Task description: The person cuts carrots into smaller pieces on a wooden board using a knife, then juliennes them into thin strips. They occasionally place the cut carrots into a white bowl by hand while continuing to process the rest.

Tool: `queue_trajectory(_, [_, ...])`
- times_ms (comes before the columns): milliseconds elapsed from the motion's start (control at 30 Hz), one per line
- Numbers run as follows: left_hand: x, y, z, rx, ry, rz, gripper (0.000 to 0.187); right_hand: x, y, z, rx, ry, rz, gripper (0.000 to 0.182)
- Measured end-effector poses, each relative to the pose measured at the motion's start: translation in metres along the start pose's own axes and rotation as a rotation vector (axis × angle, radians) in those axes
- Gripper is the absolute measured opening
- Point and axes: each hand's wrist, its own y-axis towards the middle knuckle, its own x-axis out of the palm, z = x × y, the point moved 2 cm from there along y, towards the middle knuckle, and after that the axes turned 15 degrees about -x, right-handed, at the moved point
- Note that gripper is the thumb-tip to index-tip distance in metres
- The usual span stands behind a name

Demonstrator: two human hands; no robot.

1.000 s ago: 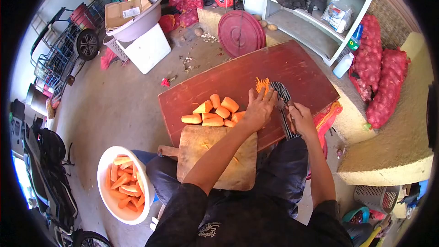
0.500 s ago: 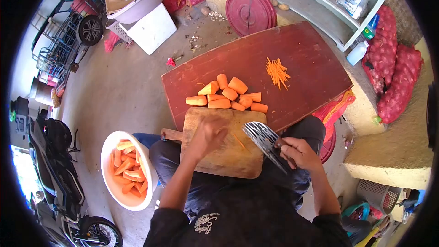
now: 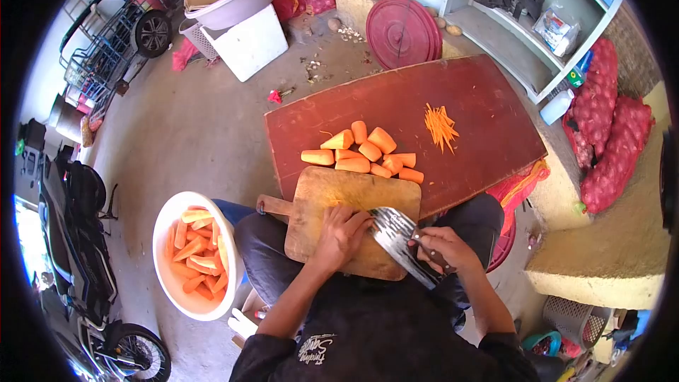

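Note:
The wooden cutting board [image 3: 311, 194] lies across my lap against the red table. My left hand [image 3: 341, 237] rests on it, fingers curled and pressed together beside the blade; whatever lies under them is hidden. In my right hand [image 3: 447, 246] is the wooden handle of a broad kitchen knife [image 3: 392, 230], its blade tip over the board touching or nearly touching my left fingertips. Several peeled carrot pieces [image 3: 353, 164] sit on the table just beyond the board. Farther right lies a small heap of thin carrot strips [image 3: 441, 127].
A white bucket [image 3: 161, 240] of peeled carrots stands left of my legs. The red table [image 3: 488, 99] extends ahead. Beyond are a round red lid [image 3: 399, 32], a shelf unit [image 3: 488, 42] and red net sacks [image 3: 615, 148]. A motorcycle [image 3: 78, 240] stands at far left.
My left hand has come down onto the board, right up to the knife, covering the area near the loose carrot strips. The knife has moved slightly left relative to the board. The whole view has shifted.

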Motion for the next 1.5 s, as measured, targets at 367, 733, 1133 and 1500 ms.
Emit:
queue_trajectory(367, [-0.030, 0.100, 0.006, -0.014, -0.191, 0.227, 0.026, -0.037, -0.015, -0.077, -0.626, -0.212, 0.576, 0.039])
queue_trajectory(733, [-0.044, 0.004, -0.043, -0.301, 0.111, 0.040, 0.020, 0.051, 0.044, -0.005, -0.148, -0.198, -0.010, 0.031])
queue_trajectory(1133, [-0.021, 0.019, -0.033, -0.143, 0.095, 0.139, 0.019, 0.037, 0.048, -0.010, -0.121, 0.036, 0.010, 0.037])
queue_trajectory(1500, [0.101, 0.185, 0.062, 0.453, 0.254, -0.005, 0.033, -0.070, 0.012, -0.105, -0.577, -0.196, 0.514, 0.036])
